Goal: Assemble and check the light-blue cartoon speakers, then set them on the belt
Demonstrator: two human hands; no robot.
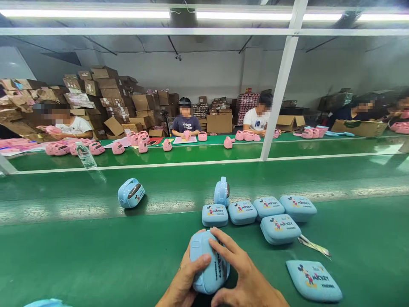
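Case [206, 279] is between left hand [187, 273] and right hand [241, 268] over the counter [96, 256], long axis roughly away from wearer, lettering [218, 261] turned right. Left grips its left side; right, nearer the lettering, has fingertips on it, can't tell if it's gripping.

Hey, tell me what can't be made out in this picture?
All in the head view:
Most of the left hand's fingers: hidden behind the light-blue rounded plastic case it holds.
Whether the slim silvery metal tool continues beneath the light-blue printed rectangular case: that case blocks it.
Most of the glossy light-blue object at lower left: cut off by the bottom edge.
Label print on the clear plastic bottle: too small.
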